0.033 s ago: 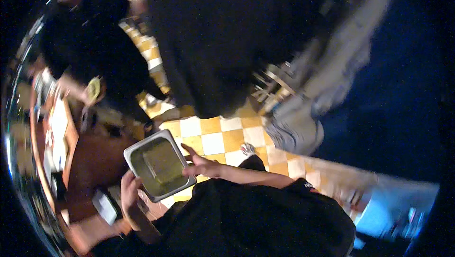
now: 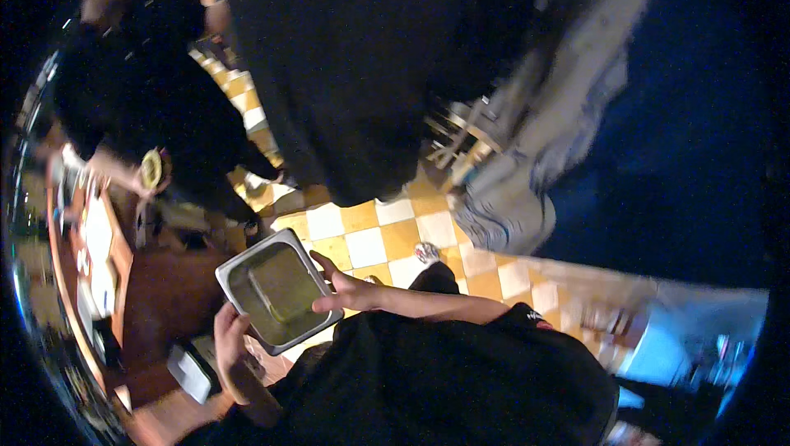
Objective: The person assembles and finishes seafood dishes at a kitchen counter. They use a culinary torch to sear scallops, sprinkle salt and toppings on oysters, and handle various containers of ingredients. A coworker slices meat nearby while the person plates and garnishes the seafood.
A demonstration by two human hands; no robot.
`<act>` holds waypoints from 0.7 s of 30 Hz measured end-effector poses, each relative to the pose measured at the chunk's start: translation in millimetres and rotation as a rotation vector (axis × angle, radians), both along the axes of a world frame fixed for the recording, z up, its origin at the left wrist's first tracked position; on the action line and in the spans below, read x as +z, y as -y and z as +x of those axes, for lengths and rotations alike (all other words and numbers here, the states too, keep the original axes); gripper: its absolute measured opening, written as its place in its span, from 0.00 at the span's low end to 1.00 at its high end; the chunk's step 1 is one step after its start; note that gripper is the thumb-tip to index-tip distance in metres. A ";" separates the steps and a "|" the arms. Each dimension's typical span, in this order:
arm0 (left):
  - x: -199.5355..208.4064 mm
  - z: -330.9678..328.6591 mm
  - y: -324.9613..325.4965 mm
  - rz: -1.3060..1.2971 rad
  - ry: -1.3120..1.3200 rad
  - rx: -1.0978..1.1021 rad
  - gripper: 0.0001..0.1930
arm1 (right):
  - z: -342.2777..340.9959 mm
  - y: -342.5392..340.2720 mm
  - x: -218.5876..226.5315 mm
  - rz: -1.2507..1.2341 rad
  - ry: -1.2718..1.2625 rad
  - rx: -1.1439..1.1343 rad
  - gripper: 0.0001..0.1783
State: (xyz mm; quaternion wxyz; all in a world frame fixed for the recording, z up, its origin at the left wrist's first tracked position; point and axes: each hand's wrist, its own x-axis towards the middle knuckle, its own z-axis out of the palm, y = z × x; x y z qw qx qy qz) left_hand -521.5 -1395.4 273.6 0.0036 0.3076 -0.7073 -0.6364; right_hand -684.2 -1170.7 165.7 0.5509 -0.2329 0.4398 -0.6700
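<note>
A square metal food pan (image 2: 257,252) is held tilted in front of my body, its open top facing up. Its inside looks yellow-green; whether that is contents or reflection I cannot make out. My left hand (image 2: 233,346) grips the near left side of the rim, fingertips over the edge. My right hand (image 2: 350,291) holds the right side, with the thumb and fingers about the rim. The undersides of the pan and of both hands are hidden.
Left, a co-worker in dark clothes (image 2: 140,92) holds a round yellow-green thing (image 2: 152,169) beside a wooden-edged counter (image 2: 125,257). A large dark shape (image 2: 346,76) stands ahead over the checkered floor (image 2: 364,247). Patterned cloth (image 2: 510,220) hangs right; a blue-lit surface (image 2: 658,351) is lower right.
The surroundings have shifted slightly left in view. The pan stays in both hands with almost the same tilt.
</note>
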 end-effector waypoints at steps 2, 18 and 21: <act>-19.9 -9.7 1.4 0.084 -0.022 -0.030 0.15 | 3.4 -6.1 -9.4 -0.004 -0.138 -0.191 0.67; -41.5 -103.5 -78.0 -0.097 -0.148 -0.745 0.16 | 26.3 -176.2 75.3 0.685 -0.589 -0.677 0.18; -36.4 -107.5 -73.2 -0.134 -0.397 -0.611 0.31 | 26.3 -200.1 84.9 0.716 -0.567 -0.703 0.18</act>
